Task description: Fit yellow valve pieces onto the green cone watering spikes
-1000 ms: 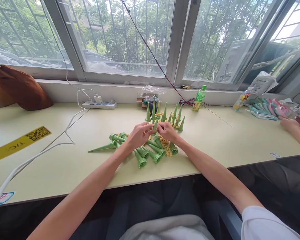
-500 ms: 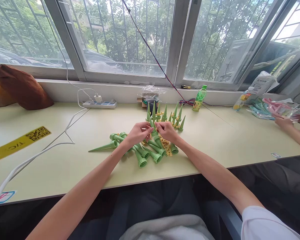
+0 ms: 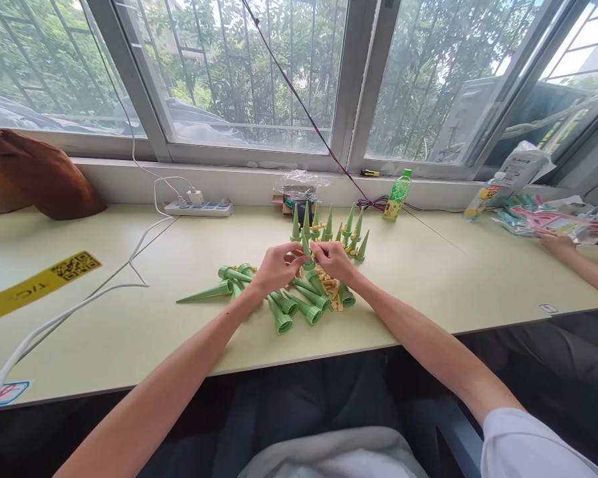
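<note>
Between my hands a green plastic plant-watering spike (image 3: 305,244) stands point up, its wide threaded end low. My left hand (image 3: 279,267) is closed around its lower part from the left. From the right, my right hand (image 3: 333,259) pinches against the spike's side; whatever lies in its fingertips is hidden. Just behind, several similar spikes (image 3: 329,223) stand upright with yellow pieces at their bases. More green spikes (image 3: 309,311) lie loose in front of and left of my hands. Small yellow plastic pieces (image 3: 333,292) are heaped below my right hand.
Behind the standing spikes is a small box (image 3: 299,194) with clear wrap. A green drink bottle (image 3: 397,195) stands by the sill. To the left are a power strip (image 3: 199,208) and white cable (image 3: 134,255). Another person's hands (image 3: 558,244) handle pink items at right.
The spike between my hands has turned more upright, and its tip has shifted slightly right. My hands stay close together around it. At right, the other person's hands and pink item moved left.
</note>
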Motion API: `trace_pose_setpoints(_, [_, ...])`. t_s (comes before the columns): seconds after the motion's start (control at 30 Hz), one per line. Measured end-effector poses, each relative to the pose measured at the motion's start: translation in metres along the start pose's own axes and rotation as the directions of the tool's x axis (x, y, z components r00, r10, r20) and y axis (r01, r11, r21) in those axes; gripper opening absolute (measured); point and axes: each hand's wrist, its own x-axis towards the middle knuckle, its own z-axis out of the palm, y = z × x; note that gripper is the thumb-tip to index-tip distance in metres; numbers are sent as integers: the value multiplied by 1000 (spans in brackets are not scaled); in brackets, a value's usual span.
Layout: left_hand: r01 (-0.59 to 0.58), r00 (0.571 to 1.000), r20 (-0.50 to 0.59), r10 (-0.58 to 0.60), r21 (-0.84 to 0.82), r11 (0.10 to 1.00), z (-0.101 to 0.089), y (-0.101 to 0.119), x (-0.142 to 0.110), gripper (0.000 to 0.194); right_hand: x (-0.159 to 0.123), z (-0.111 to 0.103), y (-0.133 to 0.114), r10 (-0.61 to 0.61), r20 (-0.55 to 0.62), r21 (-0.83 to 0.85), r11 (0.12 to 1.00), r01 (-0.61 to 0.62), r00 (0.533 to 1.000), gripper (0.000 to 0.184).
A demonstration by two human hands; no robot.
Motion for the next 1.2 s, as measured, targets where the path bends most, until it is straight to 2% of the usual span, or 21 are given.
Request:
trace_pose_setpoints(0.1, [151,985,104,-135,-164,975,-4,3,0,28,-1,0,-4,-28,0,-6,1000,28,1000,52])
trace_pose_setpoints(0.2, [145,984,120,-128,-146,979,-6,1,0,27,-1,0,-4,-41,20,-28,999,42,999,51])
trace_pose_setpoints(0.27, [59,996,63,-56,-55,997,-4,-1,0,24,0,0,-3,-36,22,-39,999,37,999,50])
trace_pose_setpoints(0.33, [-79,997,-2,80,77,994,-2,-4,0,19,0,0,-1,-25,15,-36,999,25,1000,49])
trace_pose_setpoints(0.43, [-299,950,-9,312,269,916,0,-8,1,14,1,0,1,-7,7,-28,1000,8,1000,48])
trace_pose_setpoints(0.5, [-365,924,10,383,326,872,0,-8,1,14,1,0,1,4,4,-28,1000,-4,1000,48])
trace_pose_setpoints(0.53, [-362,924,4,382,328,872,1,-7,1,14,1,0,1,9,6,-26,1000,-9,1000,48])
trace_pose_setpoints(0.6, [-297,947,-33,319,286,911,1,-5,1,15,1,0,1,17,12,-14,1000,-17,1000,49])
trace_pose_setpoints(0.7, [-118,990,-69,127,117,986,1,-1,0,22,1,-2,-1,11,18,5,1000,-11,1000,51])
trace_pose_setpoints(0.8, [61,998,34,-58,-105,993,-2,0,1,28,0,-3,-3,-16,21,-1,1000,16,1000,52])
trace_pose_setpoints(0.9, [141,985,125,-117,-208,968,-5,-2,2,31,0,-2,-4,-37,27,-27,999,38,999,51])
trace_pose_setpoints(0.97, [105,990,106,-89,-159,982,-5,-3,2,30,0,-1,-3,-37,29,-47,998,39,999,50])
trace_pose_setpoints(1.07, [-60,998,-5,61,54,997,-1,-4,1,25,1,-1,0,-11,33,-63,998,13,999,49])
trace_pose_setpoints(1.13, [-195,979,-23,203,201,960,1,-4,0,20,1,-1,1,11,34,-64,998,-9,999,49])
trace_pose_setpoints(1.2, [-292,953,7,302,285,913,2,-4,0,16,1,-2,1,22,32,-60,998,-20,999,48])
